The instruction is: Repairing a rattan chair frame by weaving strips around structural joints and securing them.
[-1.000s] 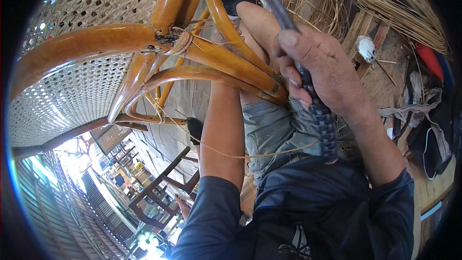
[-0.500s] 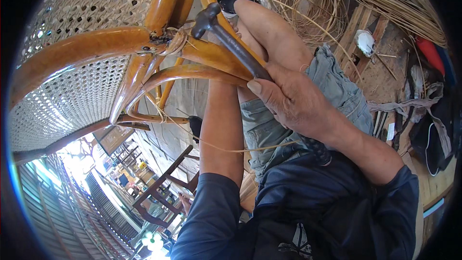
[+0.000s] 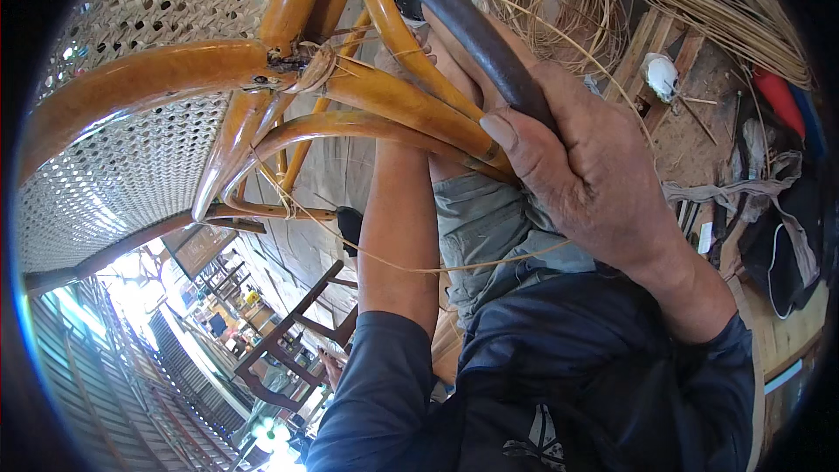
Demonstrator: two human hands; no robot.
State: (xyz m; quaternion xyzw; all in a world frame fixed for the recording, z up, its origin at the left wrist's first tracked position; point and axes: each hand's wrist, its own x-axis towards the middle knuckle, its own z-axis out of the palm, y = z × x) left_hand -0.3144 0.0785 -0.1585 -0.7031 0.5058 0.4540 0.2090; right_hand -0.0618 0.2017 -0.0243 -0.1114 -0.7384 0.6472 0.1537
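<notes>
My right hand (image 3: pixel 603 179) is wrapped round the dark handle of a hammer (image 3: pixel 454 13), thumb along the grip. The hammer is lifted close to my view, its head at the top edge above the chair frame. A glossy orange-brown rattan chair frame (image 3: pixel 166 70) lies tilted across my lap, with a woven cane panel (image 3: pixel 122 192). A strip of cane binding (image 3: pixel 316 68) wraps the joint where several poles meet. My left forearm reaches up behind the frame; my left hand (image 3: pixel 391 56) shows only in part between the poles, so its grip is hidden.
A long loose cane strand (image 3: pixel 419 269) curves across my left forearm. Beyond my legs lie tangled cane strips (image 3: pixel 559 9) and a coiled bundle (image 3: pixel 725 13). At right are a white cup-like piece (image 3: pixel 662 77), a red object (image 3: pixel 778 103) and cloth strips. A dark wooden chair frame (image 3: pixel 293 332) stands at lower left.
My right hand has lifted the hammer away from the chair joint, toward my view and to the right. The chair frame and my left arm have barely shifted.
</notes>
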